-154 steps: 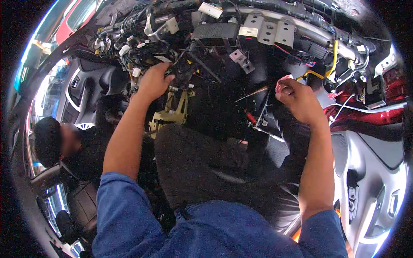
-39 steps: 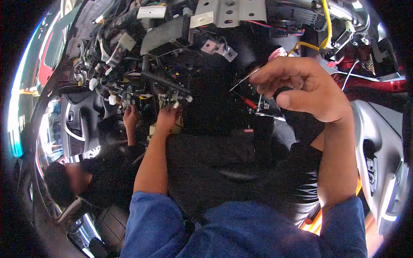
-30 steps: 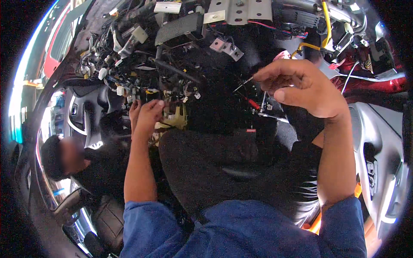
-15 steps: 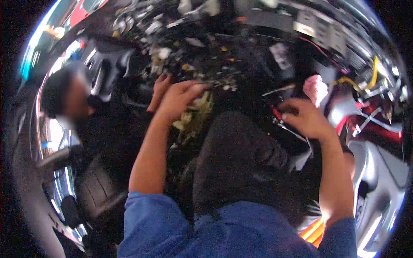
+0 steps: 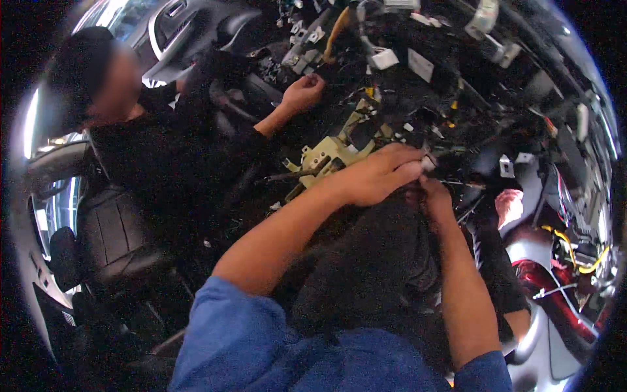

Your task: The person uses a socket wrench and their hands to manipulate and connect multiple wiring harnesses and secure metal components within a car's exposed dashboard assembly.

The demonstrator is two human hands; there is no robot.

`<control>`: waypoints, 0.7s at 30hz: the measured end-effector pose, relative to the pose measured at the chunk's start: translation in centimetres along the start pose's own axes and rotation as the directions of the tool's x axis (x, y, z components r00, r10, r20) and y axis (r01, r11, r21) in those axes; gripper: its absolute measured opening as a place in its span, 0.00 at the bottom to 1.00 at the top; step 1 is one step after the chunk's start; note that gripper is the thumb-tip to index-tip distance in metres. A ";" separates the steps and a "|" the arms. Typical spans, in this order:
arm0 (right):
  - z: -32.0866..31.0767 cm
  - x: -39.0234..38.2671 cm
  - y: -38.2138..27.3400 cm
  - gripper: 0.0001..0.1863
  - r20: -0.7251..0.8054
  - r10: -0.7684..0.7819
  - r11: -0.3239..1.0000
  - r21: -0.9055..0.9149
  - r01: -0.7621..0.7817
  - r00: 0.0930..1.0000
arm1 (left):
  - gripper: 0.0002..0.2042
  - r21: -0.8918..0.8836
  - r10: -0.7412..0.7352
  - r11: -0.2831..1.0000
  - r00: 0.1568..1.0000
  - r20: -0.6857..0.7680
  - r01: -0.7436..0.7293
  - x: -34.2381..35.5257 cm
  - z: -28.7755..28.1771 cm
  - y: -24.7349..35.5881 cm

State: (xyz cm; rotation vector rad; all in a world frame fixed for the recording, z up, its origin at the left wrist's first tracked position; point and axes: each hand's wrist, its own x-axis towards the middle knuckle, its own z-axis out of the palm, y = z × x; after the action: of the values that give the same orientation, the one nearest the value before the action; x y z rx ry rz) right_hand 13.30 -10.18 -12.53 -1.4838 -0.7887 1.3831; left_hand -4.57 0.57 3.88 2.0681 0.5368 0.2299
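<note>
one white piece (image 5: pixel 428 163) is pinched by the left hand (image 5: pixel 382 176); the right hand (image 5: pixel 437 201) curls just below those fingertips, grip unclear; left of them, an olive bracket (image 5: pixel 330 151).

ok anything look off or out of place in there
Two things: wires and a white connector lie exposed beyond the left hand, near a yellowish bracket, which looks half dismantled. A crumpled pink wad, right of the right hand, seems more stray rag than fitted part.
</note>
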 end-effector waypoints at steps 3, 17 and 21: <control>2.0 -0.8 -2.3 0.22 -0.054 0.383 0.865 0.371 -0.337 0.922 | 0.28 -0.250 -0.158 0.952 0.983 0.096 0.177 -8.2 -2.4 -0.7; 2.3 3.9 1.2 0.16 -0.301 0.308 0.914 -0.171 -0.369 0.903 | 0.24 -0.895 -0.994 0.006 0.100 0.044 0.446 -26.0 4.0 -9.0; 5.3 3.2 -4.1 0.14 -0.176 0.344 0.927 -0.092 -0.364 0.922 | 0.27 -0.977 -0.994 -0.022 0.104 0.045 0.214 -25.0 4.1 -11.4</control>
State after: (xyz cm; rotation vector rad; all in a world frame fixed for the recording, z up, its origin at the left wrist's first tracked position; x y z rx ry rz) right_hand 9.15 -4.72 -9.64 -1.8785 -0.5281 1.4766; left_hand -28.41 -8.96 -6.69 0.2247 1.6525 0.5722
